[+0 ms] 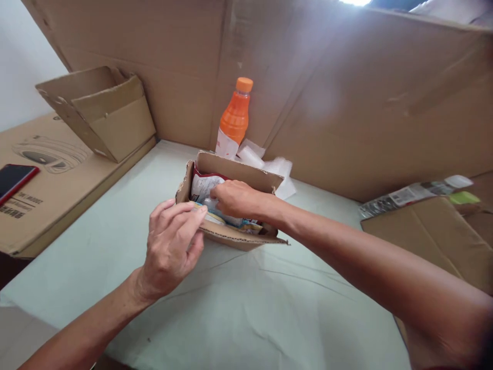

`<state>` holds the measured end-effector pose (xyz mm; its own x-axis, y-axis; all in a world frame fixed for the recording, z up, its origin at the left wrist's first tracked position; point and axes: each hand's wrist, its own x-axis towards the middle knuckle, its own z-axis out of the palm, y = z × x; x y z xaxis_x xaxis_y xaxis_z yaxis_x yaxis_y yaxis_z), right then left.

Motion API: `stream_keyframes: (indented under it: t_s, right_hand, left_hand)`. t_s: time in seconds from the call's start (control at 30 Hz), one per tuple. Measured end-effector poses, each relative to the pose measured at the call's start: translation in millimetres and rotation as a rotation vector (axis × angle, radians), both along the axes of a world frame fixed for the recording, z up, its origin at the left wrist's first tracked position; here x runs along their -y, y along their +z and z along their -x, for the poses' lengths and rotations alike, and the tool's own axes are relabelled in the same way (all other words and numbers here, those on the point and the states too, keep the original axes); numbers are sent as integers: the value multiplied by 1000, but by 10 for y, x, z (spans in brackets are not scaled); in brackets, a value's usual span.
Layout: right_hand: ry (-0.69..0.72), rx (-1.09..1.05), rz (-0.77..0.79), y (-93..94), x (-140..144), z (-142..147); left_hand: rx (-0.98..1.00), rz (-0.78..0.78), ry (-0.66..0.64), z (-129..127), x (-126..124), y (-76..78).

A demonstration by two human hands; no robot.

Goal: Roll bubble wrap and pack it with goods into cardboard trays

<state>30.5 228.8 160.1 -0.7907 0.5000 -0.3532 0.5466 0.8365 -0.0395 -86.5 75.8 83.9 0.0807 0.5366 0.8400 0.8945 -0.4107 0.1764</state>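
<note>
On a pale green, sheet-covered table (304,313), a small, open-topped brown cardboard box (239,167) stands near the middle, mouth upward, long axis running left to right. The left hand (169,244) bends loosely at its near left rim; the right hand (239,199) reaches inside, fingers curled narrow beside a white plastic packet edged dark red (204,186) (whether either grip holds anything, I cannot tell). Arranging contents seems in hand, and the next move probably calls for a steadied box.

hands (171,241) (239,199): 2 | open boxes (234,241) (123,126): 2 | bottles (235,115) (408,197): 2 | phone (15,180): 1
</note>
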Motion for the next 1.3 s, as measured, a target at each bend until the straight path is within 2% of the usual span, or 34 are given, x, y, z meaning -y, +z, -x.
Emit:
stream_keyframes:
  t_s: [0.1, 0.2, 0.27, 0.33, 0.4, 0.47, 0.53, 0.6, 0.67, 0.73, 0.83, 0.9, 0.97, 1.07, 1.23, 1.3]
  right_hand:
    - [-81, -247, -43, 216, 7, -424]
    - [-302, -634, -176, 330, 123, -1177]
    - [-464, -807, -229, 198, 270, -1666]
    - [-619, -923, -199, -124, 452, -1961]
    - [-663, -954, -27, -542, 621, -1981]
    - [-634, -954, 157, -910, 722, -1780]
    - [-643, -978, 238, -1128, 737, -1526]
    - [-711, -1002, 236, -1201, 715, -1398]
    - [-791, -1005, 214, -1207, 731, -1475]
    - [-859, -1014, 212, -1214, 821, -1711]
    - [-916, -1083, 300, -1255, 1050, -2088]
    - [-917, -1148, 394, -1292, 1188, -2204]
    - [-923, -1214, 459, -1342, 1267, -2198]
    - [-976, -1297, 497, -1450, 1292, -2106]
    - [-1056, -1273, 507, -1662, 1238, -2071]
    - [-1061, -1250, 480, -1715, 1155, -2035]
  left_hand:
    - [113, -31, 91, 60, 53, -36]
    - [344, 81, 159, 173, 177, -165]
    - [523, 267, 164, 258, 254, -309]
    - [691, 448, 137, 327, 277, -474]
    - [826, 548, 66, 360, 212, -614]
    - [935, 594, -36, 345, 61, -685]
    - [1014, 617, -96, 273, -119, -674]
    - [1047, 608, -88, 145, -234, -620]
    - [1016, 590, -60, -20, -199, -585]
    - [911, 606, -74, -186, 15, -607]
    - [663, 637, -152, -328, 535, -712]
    - [547, 629, -165, -301, 836, -784]
    - [529, 625, -143, -213, 975, -853]
    - [580, 638, -178, -119, 870, -972]
    - [644, 661, -388, -196, 384, -1137]
    - [692, 664, -417, -208, 254, -1150]
